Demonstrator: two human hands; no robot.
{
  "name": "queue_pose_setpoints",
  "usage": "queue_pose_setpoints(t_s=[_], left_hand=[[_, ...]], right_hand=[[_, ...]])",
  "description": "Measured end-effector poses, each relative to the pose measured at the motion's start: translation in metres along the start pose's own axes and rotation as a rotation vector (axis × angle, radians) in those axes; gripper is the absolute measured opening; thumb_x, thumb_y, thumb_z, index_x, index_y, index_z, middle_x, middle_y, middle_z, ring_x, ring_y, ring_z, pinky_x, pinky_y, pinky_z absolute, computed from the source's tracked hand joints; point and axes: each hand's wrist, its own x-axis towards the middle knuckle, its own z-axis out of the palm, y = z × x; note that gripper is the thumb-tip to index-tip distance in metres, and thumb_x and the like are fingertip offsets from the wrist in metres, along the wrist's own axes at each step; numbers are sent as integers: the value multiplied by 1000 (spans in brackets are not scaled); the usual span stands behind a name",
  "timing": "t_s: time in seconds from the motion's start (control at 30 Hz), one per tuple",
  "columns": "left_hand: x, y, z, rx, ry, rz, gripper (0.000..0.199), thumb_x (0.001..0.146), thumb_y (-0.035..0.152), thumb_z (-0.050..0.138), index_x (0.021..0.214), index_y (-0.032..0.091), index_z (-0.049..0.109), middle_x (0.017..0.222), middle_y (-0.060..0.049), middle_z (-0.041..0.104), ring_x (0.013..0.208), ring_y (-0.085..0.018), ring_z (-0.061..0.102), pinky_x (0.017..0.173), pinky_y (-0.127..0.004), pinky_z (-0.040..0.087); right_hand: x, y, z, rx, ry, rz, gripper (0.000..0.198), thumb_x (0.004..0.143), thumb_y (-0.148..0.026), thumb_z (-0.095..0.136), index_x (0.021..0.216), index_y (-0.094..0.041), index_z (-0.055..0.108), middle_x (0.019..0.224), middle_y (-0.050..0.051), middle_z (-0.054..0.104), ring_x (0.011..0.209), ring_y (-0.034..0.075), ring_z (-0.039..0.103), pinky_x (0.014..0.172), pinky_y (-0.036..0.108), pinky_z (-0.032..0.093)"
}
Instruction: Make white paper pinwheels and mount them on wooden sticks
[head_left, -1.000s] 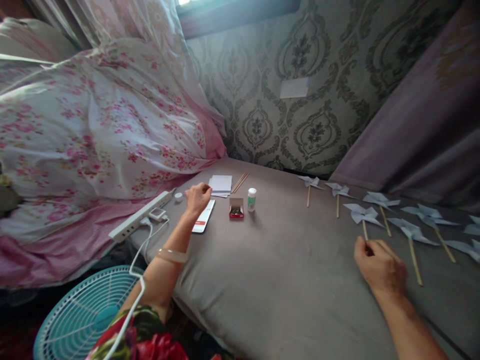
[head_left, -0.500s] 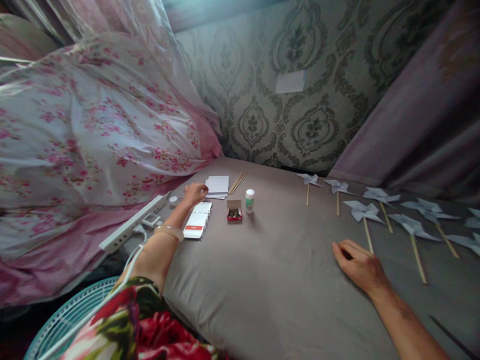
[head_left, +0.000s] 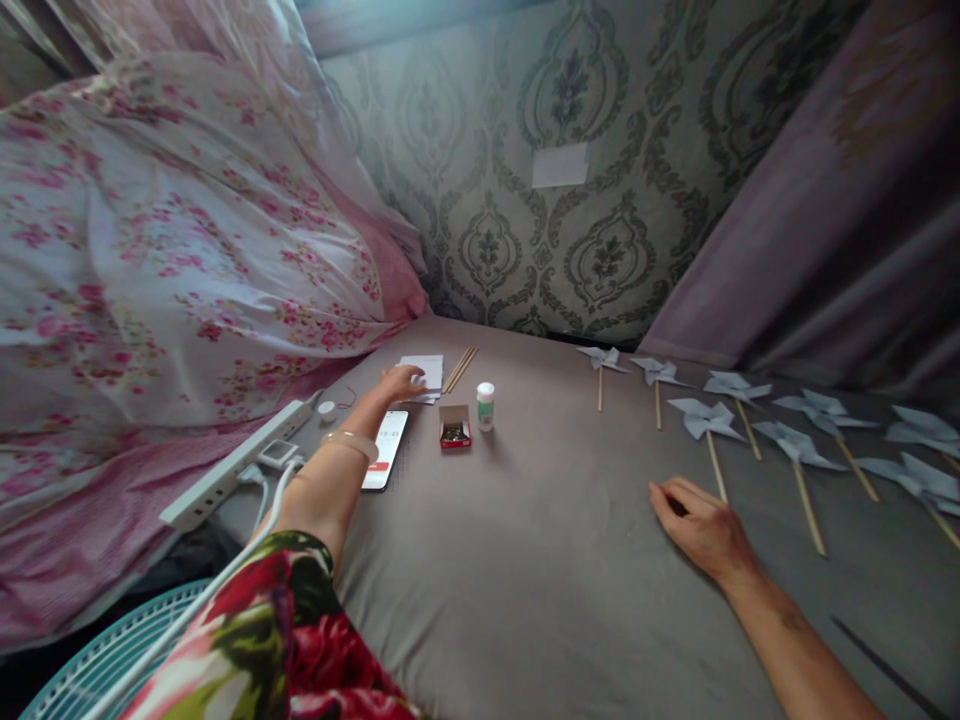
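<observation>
My left hand [head_left: 403, 382] reaches over the near left part of a small stack of white paper sheets [head_left: 429, 366], its fingers stretched out. Whether the fingertips touch the top sheet is hard to tell. Under my left wrist lies a phone [head_left: 388, 450] with a lit white screen. My right hand [head_left: 696, 525] rests on the grey sheet, fingers curled in and nothing visible in them. Just beyond it is the stick of a white paper pinwheel [head_left: 706, 418]. Several more pinwheels [head_left: 799, 445] lie around to the right.
Thin wooden sticks [head_left: 460, 368] lie beside the paper. A small red box [head_left: 454, 438] of metal bits stands open near a white-capped bottle [head_left: 486, 408]. A power strip [head_left: 236, 468] with cables runs along the left edge. A dark thin object [head_left: 885, 660] lies bottom right.
My left hand has moved onto the paper stack, its fingers stretching out from a closer pinch. The view has shifted slightly right. My right hand stays resting on the sheet.
</observation>
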Motion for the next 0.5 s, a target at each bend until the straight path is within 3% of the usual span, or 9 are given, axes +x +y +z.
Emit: queue_pose_setpoints(t_s=[0.5], left_hand=[[6, 0, -3, 52, -56, 22, 41, 73, 32, 66, 113, 24, 69, 117, -9, 68, 111, -30, 58, 99, -42, 37]], right_hand=[[2, -2, 0, -1, 5, -2, 37, 93, -35, 44, 60, -21, 49, 58, 0, 51, 54, 12, 51, 57, 25, 33]])
